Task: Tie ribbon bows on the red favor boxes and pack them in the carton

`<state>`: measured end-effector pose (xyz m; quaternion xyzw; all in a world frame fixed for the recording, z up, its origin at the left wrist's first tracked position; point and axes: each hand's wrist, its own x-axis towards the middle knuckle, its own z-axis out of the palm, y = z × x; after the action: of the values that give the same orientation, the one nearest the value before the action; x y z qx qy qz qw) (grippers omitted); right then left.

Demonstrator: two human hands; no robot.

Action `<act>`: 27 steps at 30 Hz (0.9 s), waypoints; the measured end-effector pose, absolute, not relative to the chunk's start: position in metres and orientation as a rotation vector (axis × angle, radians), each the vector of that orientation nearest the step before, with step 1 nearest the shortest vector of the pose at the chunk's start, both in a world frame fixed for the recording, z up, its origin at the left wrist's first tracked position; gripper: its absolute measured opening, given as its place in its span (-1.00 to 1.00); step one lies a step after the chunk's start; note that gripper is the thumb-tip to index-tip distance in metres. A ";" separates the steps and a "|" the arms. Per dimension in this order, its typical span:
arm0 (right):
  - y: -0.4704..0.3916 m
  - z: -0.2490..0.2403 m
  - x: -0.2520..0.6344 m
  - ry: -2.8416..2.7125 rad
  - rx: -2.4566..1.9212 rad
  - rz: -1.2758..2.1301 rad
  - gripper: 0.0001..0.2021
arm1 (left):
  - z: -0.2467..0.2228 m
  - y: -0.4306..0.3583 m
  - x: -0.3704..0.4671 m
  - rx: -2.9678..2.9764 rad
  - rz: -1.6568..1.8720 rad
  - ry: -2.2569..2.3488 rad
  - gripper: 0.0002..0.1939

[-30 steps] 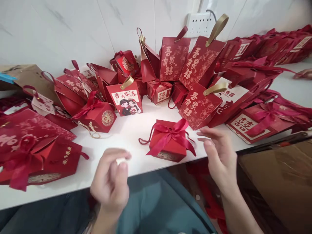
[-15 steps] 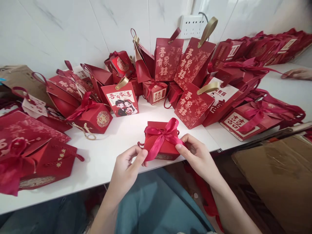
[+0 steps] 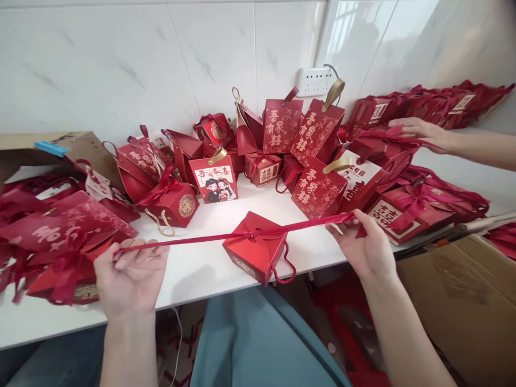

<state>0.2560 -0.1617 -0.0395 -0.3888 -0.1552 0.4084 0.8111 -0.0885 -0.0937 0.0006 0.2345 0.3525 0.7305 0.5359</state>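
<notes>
A red gift box sits turned at an angle near the front edge of the white table, its twisted cord handle hanging at its right side. A dark pink ribbon runs taut across the top of the box, crossing at its middle with no bow loops. My left hand pinches one ribbon end, left of the box. The other end is pinched in my right hand, to the right of the box and slightly higher.
Several red gift boxes stand along the tiled wall and on both sides. Another person's hand touches ribbon at the right. A cardboard box is at the lower right; a power strip is on the wall.
The bow on the box has come undone, and the ribbon is now stretched straight. My hands have moved far apart. The box has turned. The other person's hand has reached in farther from the right.
</notes>
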 end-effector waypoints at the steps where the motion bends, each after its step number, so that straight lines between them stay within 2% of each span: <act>1: -0.163 -0.037 0.256 -0.309 -0.817 0.887 -0.78 | 0.002 -0.095 -0.091 0.551 1.746 0.828 -0.64; 7: -0.166 -0.014 0.255 -0.470 -0.821 0.910 -0.87 | 0.012 -0.100 -0.099 0.629 1.776 0.883 -0.82; 10: -0.177 0.000 0.256 -0.627 -0.858 0.851 -0.95 | 0.015 -0.093 -0.104 0.678 1.732 0.924 -0.81; 13: -0.201 0.013 0.257 -0.861 -0.855 0.864 -0.81 | 0.012 -0.082 -0.105 0.829 1.686 1.164 -0.78; 17: -0.226 0.023 0.256 -1.212 -0.637 1.198 -0.49 | 0.002 -0.079 -0.089 1.429 1.970 1.458 -0.61; 18: -0.225 0.022 0.253 -1.257 -0.658 1.217 -0.45 | 0.001 -0.081 -0.082 1.662 1.883 1.412 -0.62; 20: -0.216 0.019 0.242 -1.348 -0.903 1.101 -0.46 | 0.001 -0.086 -0.064 2.029 1.427 1.248 -0.71; 23: -0.195 0.010 0.215 -1.583 -1.413 0.834 -0.59 | 0.002 -0.090 -0.041 2.158 0.814 1.086 -0.74; 27: -0.181 0.003 0.183 -1.795 -1.632 0.678 -0.74 | 0.004 -0.095 -0.033 2.053 0.662 1.074 -0.76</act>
<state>0.1833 -0.1815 0.0029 -0.6168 -0.6783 0.2561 0.3064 -0.0330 -0.0945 0.0044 0.7956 0.4162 0.2564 0.3578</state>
